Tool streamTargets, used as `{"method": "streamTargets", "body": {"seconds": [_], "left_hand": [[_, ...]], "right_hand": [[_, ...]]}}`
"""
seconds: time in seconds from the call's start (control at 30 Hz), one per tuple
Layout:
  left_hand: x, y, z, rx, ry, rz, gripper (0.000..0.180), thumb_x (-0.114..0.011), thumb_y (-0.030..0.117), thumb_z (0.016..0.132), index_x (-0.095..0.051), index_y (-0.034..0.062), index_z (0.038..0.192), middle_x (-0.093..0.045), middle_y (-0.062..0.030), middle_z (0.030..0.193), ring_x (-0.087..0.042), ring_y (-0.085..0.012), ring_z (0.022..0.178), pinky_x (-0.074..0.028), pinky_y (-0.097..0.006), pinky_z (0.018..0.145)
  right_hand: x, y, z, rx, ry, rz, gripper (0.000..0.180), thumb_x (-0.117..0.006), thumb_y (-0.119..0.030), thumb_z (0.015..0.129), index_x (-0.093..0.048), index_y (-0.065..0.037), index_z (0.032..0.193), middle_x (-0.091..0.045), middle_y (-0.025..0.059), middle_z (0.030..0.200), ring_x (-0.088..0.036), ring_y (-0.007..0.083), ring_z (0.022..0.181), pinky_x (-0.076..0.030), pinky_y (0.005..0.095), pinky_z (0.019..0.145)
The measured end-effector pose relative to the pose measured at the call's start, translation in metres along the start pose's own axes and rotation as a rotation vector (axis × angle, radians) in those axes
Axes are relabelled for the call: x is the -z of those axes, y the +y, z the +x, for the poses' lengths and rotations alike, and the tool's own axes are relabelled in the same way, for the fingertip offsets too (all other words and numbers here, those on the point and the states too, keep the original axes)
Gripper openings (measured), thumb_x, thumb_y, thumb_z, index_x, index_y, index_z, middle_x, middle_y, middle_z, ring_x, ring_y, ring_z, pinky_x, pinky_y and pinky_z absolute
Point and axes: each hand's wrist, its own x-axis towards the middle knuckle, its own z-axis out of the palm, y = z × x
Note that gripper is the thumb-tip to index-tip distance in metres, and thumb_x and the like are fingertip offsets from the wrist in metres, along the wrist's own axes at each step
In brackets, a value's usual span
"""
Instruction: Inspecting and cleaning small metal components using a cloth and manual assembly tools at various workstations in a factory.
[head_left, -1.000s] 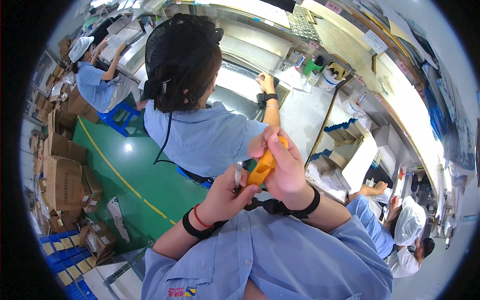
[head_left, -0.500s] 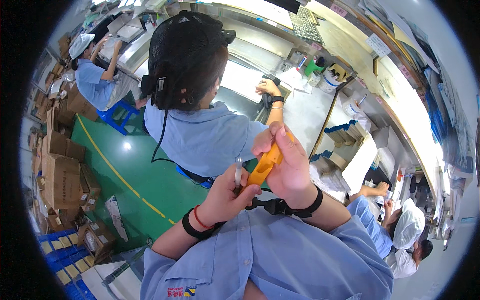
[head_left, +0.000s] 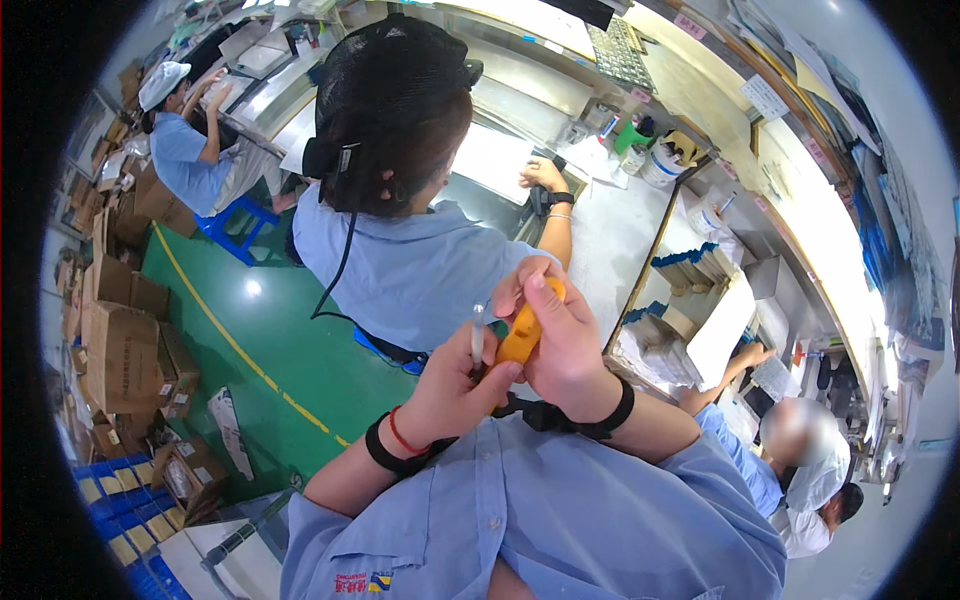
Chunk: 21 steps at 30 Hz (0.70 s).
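Note:
In front of my chest both hands hold a slim orange-yellow plastic piece, slanted up to the right. My left hand is closed round its lower end, thumb pressed along it. A whitish, pen-like stick stands up between the same hand's fingers. My right hand is closed round the upper part, thumb along its top. Fingers and palms hide much of the piece, so its exact kind cannot be told.
Just ahead, a person in a blue shirt sits at a bench. Stacked sheets stand to the right, near another person. Cardboard boxes line the left, beside the green floor. A further person sits far left.
My right hand has turned and closed further over the orange piece, whose slotted side no longer shows. The left hand has hardly moved. The person at right has raised a greyish sheet.

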Motion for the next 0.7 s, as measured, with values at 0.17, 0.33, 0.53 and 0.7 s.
{"method": "streamTargets", "body": {"seconds": [0.17,0.33,0.53,0.7], "left_hand": [[0.005,-0.007,0.0,-0.052,0.017,0.02,0.022,-0.061,0.007,0.089,-0.039,0.0089,0.086,-0.054,-0.0009,0.076,-0.054,-0.0037,0.057,-0.043,-0.019,0.049],[0.013,-0.011,-0.001,-0.072,-0.064,0.077,0.022,-0.056,0.009,0.092,-0.034,0.0099,0.091,-0.057,-0.0045,0.085,-0.059,-0.0073,0.068,-0.049,-0.02,0.052],[0.007,-0.003,0.006,-0.03,0.036,-0.033,0.021,-0.061,0.007,0.089,-0.04,0.0074,0.086,-0.059,-0.0024,0.075,-0.055,-0.0039,0.057,-0.043,-0.019,0.048],[0.006,-0.01,0.012,0.043,-0.008,0.061,0.021,-0.058,0.008,0.091,-0.037,0.0085,0.088,-0.063,-0.008,0.08,-0.056,-0.0052,0.056,-0.044,-0.019,0.048]], "right_hand": [[0.001,0.012,-0.005,-0.04,-0.063,0.05,0.015,-0.047,-0.025,0.099,-0.046,-0.009,0.098,-0.059,0.0091,0.097,-0.054,0.0137,0.084,-0.046,0.0258,0.077],[-0.001,0.016,-0.013,-0.114,-0.038,0.114,0.013,-0.048,-0.021,0.099,-0.047,-0.009,0.098,-0.059,0.0094,0.103,-0.053,0.0123,0.091,-0.047,0.025,0.076],[-0.003,0.005,-0.005,-0.029,0.112,-0.009,0.011,-0.052,-0.021,0.097,-0.054,-0.01,0.097,-0.057,0.0038,0.104,-0.052,0.0105,0.093,-0.044,0.0264,0.08],[0.025,0.0,0.004,-0.044,0.174,-0.015,0.012,-0.054,-0.021,0.096,-0.055,-0.01,0.096,-0.057,0.0034,0.107,-0.052,0.0101,0.093,-0.042,0.0263,0.083]]}}
